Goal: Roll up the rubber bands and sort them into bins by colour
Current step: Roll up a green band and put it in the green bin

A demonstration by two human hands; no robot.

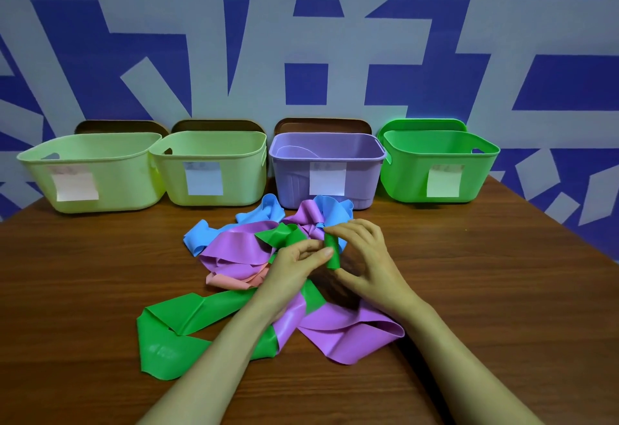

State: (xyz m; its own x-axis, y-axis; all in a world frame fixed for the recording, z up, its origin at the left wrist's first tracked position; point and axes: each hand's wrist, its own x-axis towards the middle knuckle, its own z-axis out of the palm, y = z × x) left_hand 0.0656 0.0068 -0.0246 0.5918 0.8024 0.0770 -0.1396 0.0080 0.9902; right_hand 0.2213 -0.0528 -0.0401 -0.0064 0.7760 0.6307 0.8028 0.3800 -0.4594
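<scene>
Hands are meeting right over the middle of the pile, and honestly the whole thing is hinging on one small roll. The right hand (pixel 365 257) is pinching the started green roll (pixel 332 252) between thumb and fingertips, and the left hand (pixel 294 265) is pressing its thumb against the roll's side to steady it. The roll is standing nearly upright, tilting a bit, so its long axis is running roughly away from the person rather than across the table (pixel 502 290).

The rest of that green band (pixel 174 331) is trailing down under the left wrist and off toward the near-left, lying partly over a purple band (pixel 348 327). So the loose tail is sitting on the left hand's side, and I'm guessing that hand is going to be feeding it while the right keeps turning.

The green bin (pixel 405 173) is sitting at the far right of the row, next to the purple bin (pixel 291 173), so the right hand is looking like the nearer one for the drop. Blue bands (pixel 197 237) and a pink one (pixel 231 282) are tangling underneath and might be dragging along
</scene>
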